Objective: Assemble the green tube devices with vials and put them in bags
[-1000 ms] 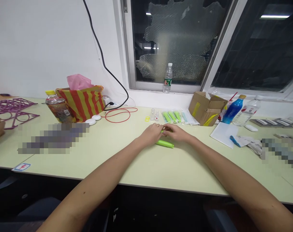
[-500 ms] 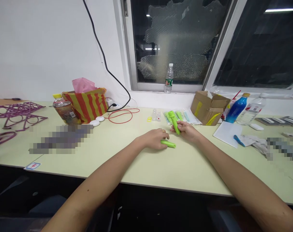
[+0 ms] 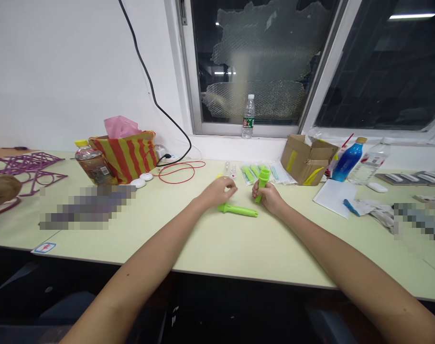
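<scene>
My right hand (image 3: 269, 197) is wrapped round a green plastic handle with a round threaded head (image 3: 264, 176), holding it upright with the head on top. On the table below lies a long green plastic piece (image 3: 240, 210) with a notched end, between my two hands. My left hand (image 3: 216, 192) hovers just above that piece's left end, fingers curved and thumb apart, with nothing visible in it. Just beyond its fingertips are small clear plastic parts (image 3: 233, 171) and a yellow piece (image 3: 220, 175), partly hidden by the hand.
Behind lie clear bags with green parts (image 3: 248, 174). An open cardboard box (image 3: 299, 160), a blue bottle (image 3: 350, 160) and white paper (image 3: 335, 197) are at right. A striped bag (image 3: 127, 155), brown drink bottle (image 3: 95, 165) and red cable (image 3: 179, 173) stand left. Another person's hand (image 3: 2, 187) shows far left.
My left hand has let go of the long green piece and moved left and away toward the clear parts. My right hand has turned the threaded handle more upright.
</scene>
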`<state>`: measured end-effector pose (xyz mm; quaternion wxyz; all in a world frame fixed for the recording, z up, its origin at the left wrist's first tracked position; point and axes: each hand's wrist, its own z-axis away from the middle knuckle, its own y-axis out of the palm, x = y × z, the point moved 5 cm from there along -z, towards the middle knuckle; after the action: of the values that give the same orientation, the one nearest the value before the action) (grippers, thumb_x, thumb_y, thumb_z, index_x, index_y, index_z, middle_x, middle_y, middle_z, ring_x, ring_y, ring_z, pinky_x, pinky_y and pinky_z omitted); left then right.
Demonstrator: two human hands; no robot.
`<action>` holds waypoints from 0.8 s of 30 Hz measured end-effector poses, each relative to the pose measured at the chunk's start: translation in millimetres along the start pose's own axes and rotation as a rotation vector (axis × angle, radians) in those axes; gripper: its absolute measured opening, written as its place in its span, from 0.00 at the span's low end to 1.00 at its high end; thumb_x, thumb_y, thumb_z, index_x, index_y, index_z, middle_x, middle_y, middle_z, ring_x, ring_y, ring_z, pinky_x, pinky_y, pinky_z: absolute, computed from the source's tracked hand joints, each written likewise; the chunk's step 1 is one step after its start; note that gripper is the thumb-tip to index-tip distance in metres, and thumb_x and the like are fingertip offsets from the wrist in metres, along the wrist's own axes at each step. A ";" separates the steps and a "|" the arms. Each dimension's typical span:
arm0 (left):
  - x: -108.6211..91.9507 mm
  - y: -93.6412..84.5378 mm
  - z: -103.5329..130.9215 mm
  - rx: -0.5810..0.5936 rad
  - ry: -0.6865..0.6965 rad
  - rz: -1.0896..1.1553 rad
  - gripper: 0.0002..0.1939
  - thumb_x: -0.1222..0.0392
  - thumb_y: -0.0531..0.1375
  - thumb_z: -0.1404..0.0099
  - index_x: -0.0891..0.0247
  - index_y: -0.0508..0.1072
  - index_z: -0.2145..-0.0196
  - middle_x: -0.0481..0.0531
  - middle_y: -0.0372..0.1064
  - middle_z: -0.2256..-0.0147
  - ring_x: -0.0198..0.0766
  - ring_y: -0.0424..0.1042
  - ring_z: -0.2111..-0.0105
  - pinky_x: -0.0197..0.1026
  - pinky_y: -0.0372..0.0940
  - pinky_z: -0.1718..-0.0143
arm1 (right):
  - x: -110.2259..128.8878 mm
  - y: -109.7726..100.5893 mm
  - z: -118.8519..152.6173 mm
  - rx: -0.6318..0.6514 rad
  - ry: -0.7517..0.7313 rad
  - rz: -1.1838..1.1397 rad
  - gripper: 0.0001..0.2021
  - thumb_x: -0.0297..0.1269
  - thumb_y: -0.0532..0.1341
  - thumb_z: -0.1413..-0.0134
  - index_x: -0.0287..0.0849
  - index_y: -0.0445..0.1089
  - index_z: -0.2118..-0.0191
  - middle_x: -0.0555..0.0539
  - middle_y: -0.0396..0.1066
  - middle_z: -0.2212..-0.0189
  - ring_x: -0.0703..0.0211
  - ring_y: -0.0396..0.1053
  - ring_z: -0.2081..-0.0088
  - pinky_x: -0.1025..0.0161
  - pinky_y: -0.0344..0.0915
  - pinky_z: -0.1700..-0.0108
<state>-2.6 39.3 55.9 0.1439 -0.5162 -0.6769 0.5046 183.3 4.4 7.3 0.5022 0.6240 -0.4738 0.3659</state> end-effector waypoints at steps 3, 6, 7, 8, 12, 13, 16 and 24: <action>47.7 -2.1 0.4 -0.178 -0.146 -0.093 0.11 0.63 0.51 0.34 0.64 0.72 0.60 0.58 0.69 0.56 0.43 0.69 0.55 0.47 0.63 0.49 | 0.1 1.1 0.3 0.015 -0.021 0.120 0.09 0.27 0.56 0.66 0.44 0.59 0.73 0.52 0.58 0.76 0.62 0.59 0.75 0.62 0.58 0.71; 83.2 5.7 -0.1 -0.201 -0.210 -0.140 0.13 0.66 0.51 0.36 0.66 0.71 0.55 0.61 0.65 0.51 0.44 0.67 0.51 0.48 0.62 0.45 | -1.5 2.2 0.6 0.021 -0.023 0.237 0.08 0.29 0.56 0.65 0.45 0.58 0.73 0.51 0.58 0.76 0.61 0.59 0.74 0.62 0.59 0.71; 90.8 8.3 -1.3 -0.197 -0.222 -0.162 0.14 0.67 0.51 0.36 0.67 0.71 0.54 0.61 0.63 0.48 0.45 0.66 0.49 0.48 0.61 0.44 | -1.9 2.3 0.7 0.020 -0.025 0.272 0.08 0.30 0.55 0.65 0.45 0.58 0.73 0.51 0.58 0.76 0.61 0.59 0.74 0.61 0.59 0.71; 96.4 11.1 -3.3 -0.182 -0.229 -0.182 0.16 0.67 0.51 0.36 0.67 0.70 0.52 0.61 0.62 0.46 0.46 0.65 0.48 0.49 0.60 0.43 | -2.2 2.6 0.9 0.020 -0.028 0.302 0.07 0.31 0.55 0.65 0.45 0.58 0.73 0.51 0.58 0.76 0.60 0.59 0.74 0.61 0.60 0.71; 109.1 19.8 -12.4 -0.096 -0.270 -0.205 0.13 0.65 0.54 0.36 0.64 0.73 0.55 0.60 0.61 0.46 0.47 0.64 0.48 0.51 0.59 0.43 | -0.3 6.3 3.6 0.036 -0.035 0.358 0.05 0.31 0.56 0.65 0.45 0.59 0.75 0.51 0.59 0.78 0.60 0.59 0.74 0.61 0.60 0.71; 111.8 20.6 -13.7 -0.093 -0.288 -0.201 0.12 0.63 0.54 0.36 0.64 0.74 0.57 0.60 0.62 0.48 0.47 0.64 0.49 0.51 0.59 0.43 | 1.2 7.9 4.8 0.044 -0.038 0.367 0.05 0.31 0.56 0.64 0.44 0.59 0.76 0.51 0.59 0.78 0.60 0.59 0.74 0.61 0.59 0.70; 119.7 20.8 -14.9 -0.108 -0.343 -0.191 0.09 0.61 0.55 0.36 0.64 0.74 0.61 0.60 0.62 0.52 0.47 0.64 0.50 0.50 0.60 0.45 | 5.5 13.0 8.5 0.067 -0.055 0.400 0.02 0.31 0.56 0.61 0.44 0.60 0.76 0.51 0.59 0.79 0.60 0.60 0.75 0.62 0.58 0.70; 118.7 19.1 -13.3 -0.084 -0.391 -0.184 0.07 0.61 0.56 0.36 0.63 0.73 0.66 0.59 0.67 0.60 0.49 0.63 0.53 0.51 0.59 0.48 | 1.7 12.4 7.9 0.056 -0.061 0.528 0.03 0.35 0.57 0.54 0.43 0.62 0.75 0.53 0.59 0.80 0.61 0.58 0.76 0.63 0.55 0.71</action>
<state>-33.0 145.8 7.3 0.0336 -0.3501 -0.7565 0.5514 171.8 -4.3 10.6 0.3576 0.5031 -0.6247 0.4783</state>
